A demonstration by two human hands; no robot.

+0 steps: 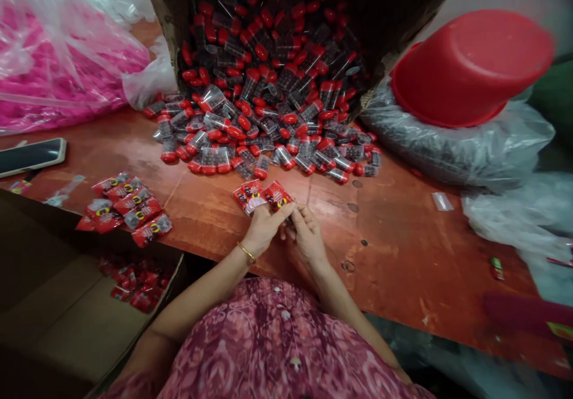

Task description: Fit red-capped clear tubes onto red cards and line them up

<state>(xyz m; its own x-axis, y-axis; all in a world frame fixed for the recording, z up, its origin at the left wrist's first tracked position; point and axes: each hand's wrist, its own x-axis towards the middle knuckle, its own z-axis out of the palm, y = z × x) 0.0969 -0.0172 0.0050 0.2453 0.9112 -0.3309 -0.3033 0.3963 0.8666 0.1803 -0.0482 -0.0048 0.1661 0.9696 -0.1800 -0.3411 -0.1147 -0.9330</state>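
Observation:
My left hand (264,229), with a gold bangle on its wrist, and my right hand (307,238) meet at the table's near edge. Their fingertips pinch the lower edge of two joined red printed packets (262,196). Just beyond them, a heap of clear plastic tubes with red caps (250,130) spills from a tipped brown cardboard carton (163,11). To the left lies a loose stack of similar red packets (129,208).
The reddish-brown wooden table (394,232) holds a phone (31,156) and a bag of pink items (58,71). An upturned red plastic basin (470,68) rests on a clear bag of dark items (447,142). Below left, an open cardboard box (67,303) holds more packets.

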